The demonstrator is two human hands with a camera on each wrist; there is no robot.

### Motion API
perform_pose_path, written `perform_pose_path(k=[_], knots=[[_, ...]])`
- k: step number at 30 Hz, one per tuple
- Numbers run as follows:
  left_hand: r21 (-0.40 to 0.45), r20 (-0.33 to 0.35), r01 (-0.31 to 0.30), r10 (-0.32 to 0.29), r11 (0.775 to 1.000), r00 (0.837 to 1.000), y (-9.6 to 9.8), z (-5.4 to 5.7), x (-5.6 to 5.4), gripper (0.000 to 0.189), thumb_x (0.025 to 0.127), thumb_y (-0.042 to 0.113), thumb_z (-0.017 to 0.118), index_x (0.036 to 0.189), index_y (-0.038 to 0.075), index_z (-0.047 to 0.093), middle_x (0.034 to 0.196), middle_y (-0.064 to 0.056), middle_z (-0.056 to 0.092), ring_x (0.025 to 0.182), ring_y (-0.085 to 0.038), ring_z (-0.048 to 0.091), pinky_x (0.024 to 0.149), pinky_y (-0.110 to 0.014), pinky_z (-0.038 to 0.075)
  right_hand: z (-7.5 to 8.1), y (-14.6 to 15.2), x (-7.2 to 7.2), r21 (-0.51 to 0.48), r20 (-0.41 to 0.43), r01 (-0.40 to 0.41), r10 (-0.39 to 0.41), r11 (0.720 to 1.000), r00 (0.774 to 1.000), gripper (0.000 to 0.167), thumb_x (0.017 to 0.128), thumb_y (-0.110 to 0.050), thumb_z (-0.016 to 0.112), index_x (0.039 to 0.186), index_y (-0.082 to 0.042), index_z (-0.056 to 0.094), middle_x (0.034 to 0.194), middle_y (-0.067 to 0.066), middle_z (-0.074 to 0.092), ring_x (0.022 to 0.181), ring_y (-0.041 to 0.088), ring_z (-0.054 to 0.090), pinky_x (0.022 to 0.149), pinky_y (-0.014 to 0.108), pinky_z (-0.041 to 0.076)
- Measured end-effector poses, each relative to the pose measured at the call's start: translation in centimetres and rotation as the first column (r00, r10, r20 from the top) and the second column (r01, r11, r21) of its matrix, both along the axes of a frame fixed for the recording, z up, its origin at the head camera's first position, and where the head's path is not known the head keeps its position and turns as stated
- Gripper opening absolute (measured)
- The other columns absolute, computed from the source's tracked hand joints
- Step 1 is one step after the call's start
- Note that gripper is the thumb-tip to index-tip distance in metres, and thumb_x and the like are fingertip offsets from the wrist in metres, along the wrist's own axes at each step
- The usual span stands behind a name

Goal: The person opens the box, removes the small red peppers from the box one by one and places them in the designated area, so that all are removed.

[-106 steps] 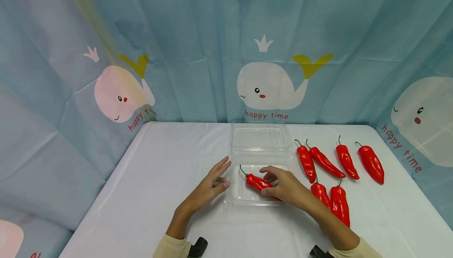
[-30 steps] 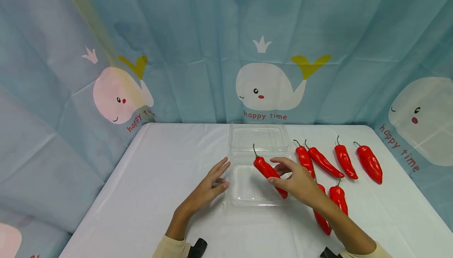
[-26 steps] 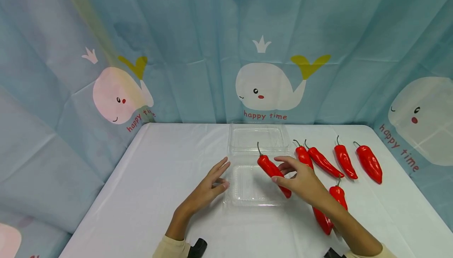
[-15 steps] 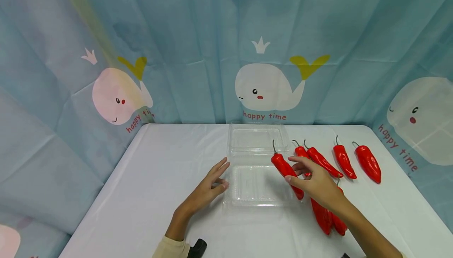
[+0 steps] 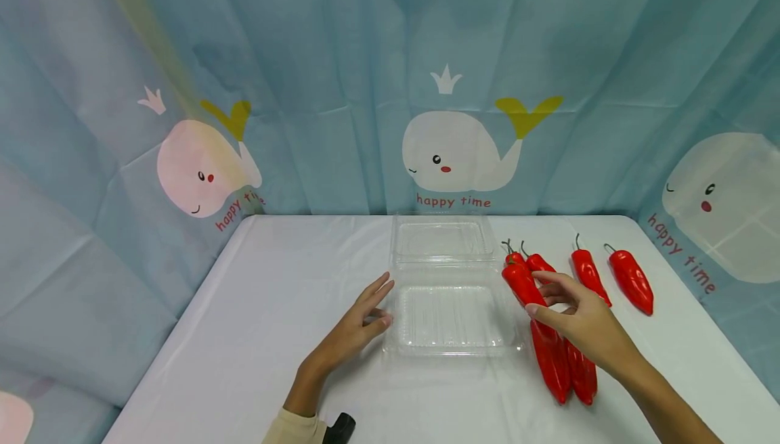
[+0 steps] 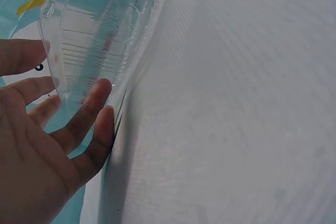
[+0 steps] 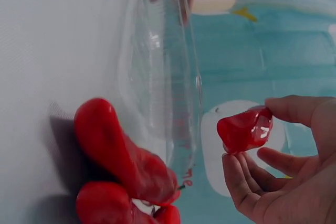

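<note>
My right hand (image 5: 585,319) pinches a glossy red chili pepper (image 5: 522,285) between thumb and fingers, raised over the other peppers right of the clear plastic box. In the right wrist view the held pepper (image 7: 244,129) shows end-on, apart from the peppers on the table. The clear box (image 5: 451,319) lies with its lid (image 5: 441,239) folded back behind it, and its base holds nothing. At the box's left edge is my left hand (image 5: 356,329), fingers extended; the left wrist view shows its fingertips right at the box wall (image 6: 94,51).
Several red peppers lie on the white tablecloth to the right, including two near ones (image 5: 551,369) (image 5: 581,369) under my right hand and one at the far right (image 5: 632,281). A blue curtain (image 5: 329,92) with whale prints stands behind the table.
The right hand has lifted the pepper out of the box and carried it right, over the peppers on the table. The left hand has stayed at the box's left edge.
</note>
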State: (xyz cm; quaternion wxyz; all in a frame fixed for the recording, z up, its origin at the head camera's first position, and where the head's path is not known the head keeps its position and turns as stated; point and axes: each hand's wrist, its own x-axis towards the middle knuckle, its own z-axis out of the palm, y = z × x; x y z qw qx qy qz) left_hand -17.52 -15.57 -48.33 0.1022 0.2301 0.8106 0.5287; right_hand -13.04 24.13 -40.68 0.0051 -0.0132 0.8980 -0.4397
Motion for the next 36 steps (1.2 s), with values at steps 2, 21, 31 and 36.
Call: perform_pose_path(k=[2,21,31,36], knots=[[0.000,0.001,0.001,-0.001,1.000,1.000,0.0,0.0,0.0,0.067,0.109,0.015,0.057,0.169,0.015,0.027,0.179,-0.004,0.011,0.126,-0.032,0.063,0.108,-0.054,0.048,-0.1,0.6,0.2,0.007,0.015,0.016,-0.016,1.000,1.000,0.075,0.095,-0.035,0.080,0.156,-0.007,0.049,0.137,0.023,0.062,0.115,0.035,0.062,0.071,0.029,0.062],[-0.005,0.001,0.000,0.000,1.000,1.000,0.0,-0.1,0.0,0.067,0.109,0.013,0.057,0.169,0.014,0.028,0.179,-0.005,0.011,0.127,-0.032,0.062,0.108,-0.053,0.047,-1.3,5.7,1.7,0.110,0.073,0.137,-0.145,0.984,0.987,0.087,0.095,-0.046,0.077,0.162,-0.006,0.040,0.145,0.034,0.054,0.123,0.046,0.057,0.079,0.051,0.065],[-0.009,-0.006,-0.004,0.004,1.000,1.000,-0.1,-0.1,-0.1,0.067,0.109,0.015,0.057,0.169,0.017,0.029,0.179,-0.005,0.012,0.126,-0.029,0.062,0.108,-0.055,0.047,-2.1,8.0,2.1,0.151,0.149,0.185,-0.207,0.971,0.967,0.089,0.098,-0.052,0.071,0.162,-0.001,0.035,0.146,0.040,0.048,0.126,0.056,0.054,0.080,0.054,0.064],[-0.009,-0.006,-0.003,0.003,1.000,1.000,-0.1,-0.1,0.0,0.067,0.109,0.015,0.057,0.169,0.017,0.029,0.179,-0.004,0.012,0.127,-0.029,0.062,0.108,-0.054,0.047,-2.4,8.7,2.3,0.155,0.178,0.202,-0.228,0.967,0.957,0.089,0.100,-0.052,0.069,0.162,0.000,0.032,0.146,0.041,0.048,0.125,0.055,0.055,0.080,0.053,0.064]])
